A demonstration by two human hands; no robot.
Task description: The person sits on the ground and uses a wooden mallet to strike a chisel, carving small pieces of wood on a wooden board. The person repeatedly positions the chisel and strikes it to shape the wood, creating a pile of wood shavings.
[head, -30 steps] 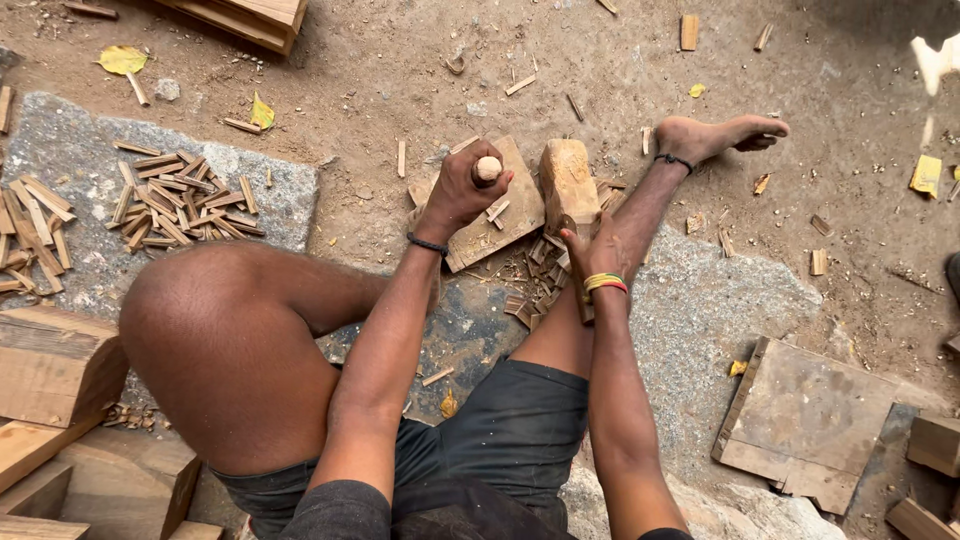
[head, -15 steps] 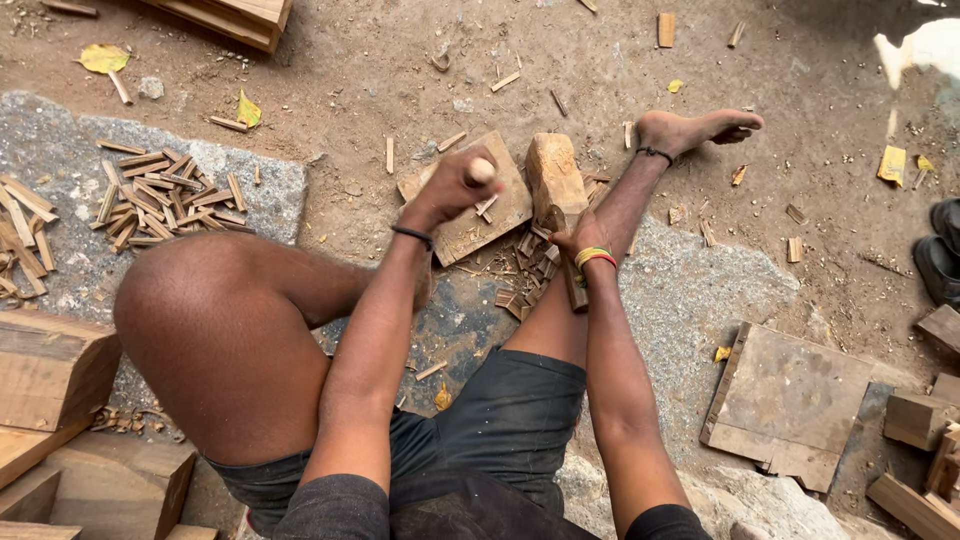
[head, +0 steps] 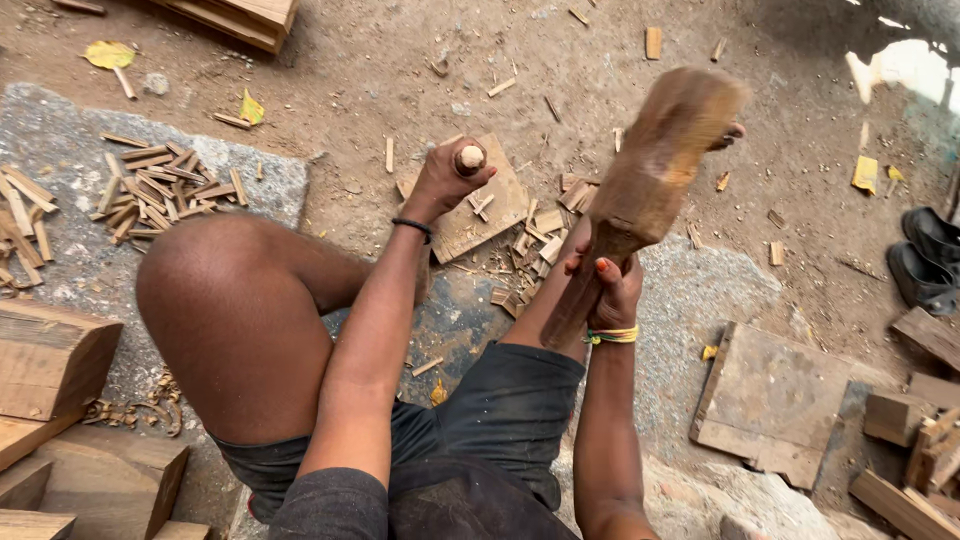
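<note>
right hand (head: 612, 292) grips mallet (head: 655, 165), left hand (head: 450, 180) on chisel (head: 469, 158)

Chisel (head: 470, 158) on board (head: 495, 215), mallet (head: 655, 170) right.

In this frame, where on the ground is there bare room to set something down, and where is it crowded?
Fairly bare: the dirt beyond the wooden board, up toward the timber at the top edge, and the flat slab right of the right hand. Crowded: chips litter the ground between board and raised mallet; a stick pile fills the stone left of the left hand.
</note>
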